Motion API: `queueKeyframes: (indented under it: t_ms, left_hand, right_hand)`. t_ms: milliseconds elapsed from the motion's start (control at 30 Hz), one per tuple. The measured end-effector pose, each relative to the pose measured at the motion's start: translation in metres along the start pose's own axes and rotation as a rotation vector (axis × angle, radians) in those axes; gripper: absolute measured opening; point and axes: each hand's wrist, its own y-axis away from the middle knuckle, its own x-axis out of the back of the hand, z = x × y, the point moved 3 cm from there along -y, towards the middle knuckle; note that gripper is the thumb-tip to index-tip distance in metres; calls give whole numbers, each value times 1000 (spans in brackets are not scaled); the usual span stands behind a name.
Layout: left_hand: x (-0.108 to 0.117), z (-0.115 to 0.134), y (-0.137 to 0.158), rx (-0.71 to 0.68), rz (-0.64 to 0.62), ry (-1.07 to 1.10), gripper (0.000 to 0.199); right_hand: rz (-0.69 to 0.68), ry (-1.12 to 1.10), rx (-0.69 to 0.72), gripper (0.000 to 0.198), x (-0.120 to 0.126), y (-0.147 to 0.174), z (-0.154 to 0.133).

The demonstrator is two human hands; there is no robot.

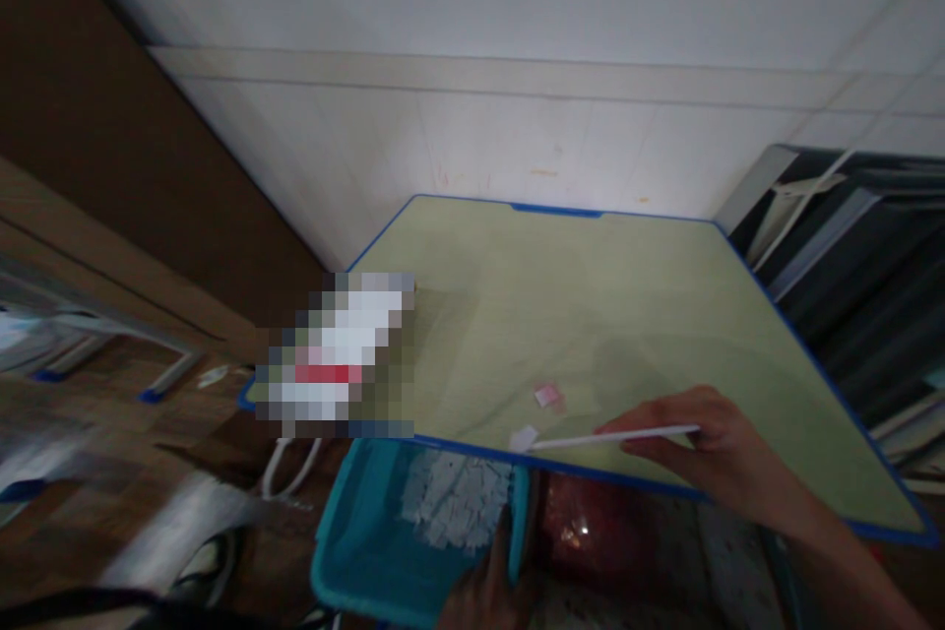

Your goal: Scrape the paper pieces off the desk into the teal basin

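My right hand (709, 453) is just above the green board with a blue edge (532, 305), pinching a thin white stick or strip (612, 436) between thumb and fingers. The strip's left end meets a small white piece (524, 438) by the board's front edge. Behind it lies a small pink-and-white piece (548, 396). Below the board, a teal plastic basin (369, 561) holds a heap of small white pieces (458, 497). My left hand (483, 596) is at the basin's right rim, one finger reaching along its inner wall; the other fingers are partly hidden and dark.
A pixelated white and red object (340, 345) occupies the board's left end. Dark folders or panels (849, 246) lean along the right side. A white wall (517, 138) stands behind the board, and a brown panel (148, 118) on the left. A shiny red surface (591, 522) shows beneath.
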Motion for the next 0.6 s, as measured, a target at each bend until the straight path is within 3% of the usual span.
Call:
queueKeyframes:
  t_ms: [100,233,600]
  left_hand:
    - [7,1,3,18,-33,26,52]
    - [8,0,5,-35,0,74,44]
    - [-4,-2,-1,-40,-16,55,44]
  right_hand:
    - [134,6,18,17,-5,-3,-6]
    - [324,56,-100,13,2,-5,-9]
    - [130,88,-98,21,-12,-15,-13]
